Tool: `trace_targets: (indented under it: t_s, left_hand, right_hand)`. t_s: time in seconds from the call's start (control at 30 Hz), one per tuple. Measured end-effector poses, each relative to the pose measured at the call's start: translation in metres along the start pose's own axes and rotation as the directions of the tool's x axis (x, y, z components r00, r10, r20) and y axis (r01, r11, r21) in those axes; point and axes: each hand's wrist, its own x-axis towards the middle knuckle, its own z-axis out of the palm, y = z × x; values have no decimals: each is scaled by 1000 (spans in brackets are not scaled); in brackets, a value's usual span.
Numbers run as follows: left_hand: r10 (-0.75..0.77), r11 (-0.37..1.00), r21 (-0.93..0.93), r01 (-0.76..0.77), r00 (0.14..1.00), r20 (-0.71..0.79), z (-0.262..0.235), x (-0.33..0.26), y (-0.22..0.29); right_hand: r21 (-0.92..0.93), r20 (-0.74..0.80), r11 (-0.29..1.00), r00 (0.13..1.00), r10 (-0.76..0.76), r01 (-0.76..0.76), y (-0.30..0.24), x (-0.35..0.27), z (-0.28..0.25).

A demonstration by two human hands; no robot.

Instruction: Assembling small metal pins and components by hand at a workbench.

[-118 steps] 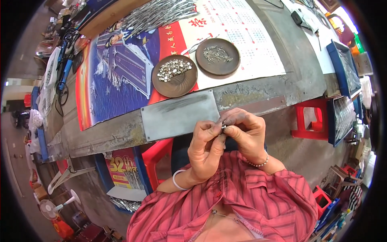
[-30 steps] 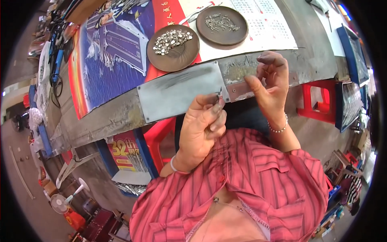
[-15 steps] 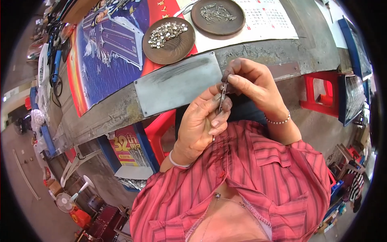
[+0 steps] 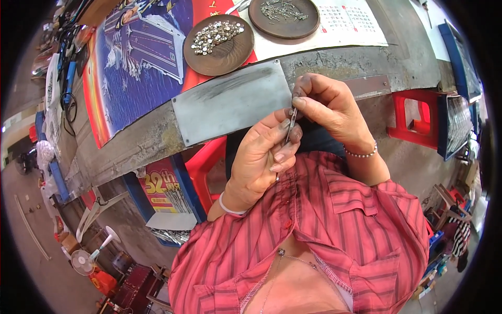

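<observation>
Right now both hands meet just below the near edge of the surface point(image 4: 366, 63), in front of the person's chest; between them stands a thin, slender grey metal piece point(image 4: 289, 125), its long axis running nearly upright, from about 12 o'clock down to 6 o'clock, tilted a touch toward 1 o'clock at the top; the left hand point(image 4: 261, 157) comes up from 7 o'clock and closes its grip on the lower part of the piece, thumb and forefinger pinched against it; the right hand point(image 4: 327, 107) reaches in from 3 o'clock and its fingertips point(image 4: 299, 102) are pinched together at the upper end, though whether they hold a second small part there is too small to tell; both hands touch the piece, so neither is nearer; the left carries it, the right works at its tip; just beyond the hands, at 10 o'clock, a flat grey rectangular metal plate point(image 4: 230, 102) lies over the surface edge; further off at 11 o'clock sits a round brown dish of small shiny silver parts point(image 4: 218, 37), and at 12 o'clock a second round brown dish of thin metal pins point(image 4: 284, 15).
</observation>
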Motion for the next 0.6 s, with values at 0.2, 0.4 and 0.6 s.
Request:
trace_targets:
  t_s: [0.2,0.4,0.6]
  left_hand:
    - [18,999,30,-17,999,-31,-1,-1,1]
    - [17,1000,-7,-17,1000,-17,-3,1,1]
    - [22,999,-49,-23,1000,-20,-6,2,1]
  right_hand:
    - [-4,20,1000,1000,6,-6,0,1,3]
    - [-73,31,997,1000,4,-2,0,3,2]
    - [-85,29,996,999,-34,36,6,8,4]
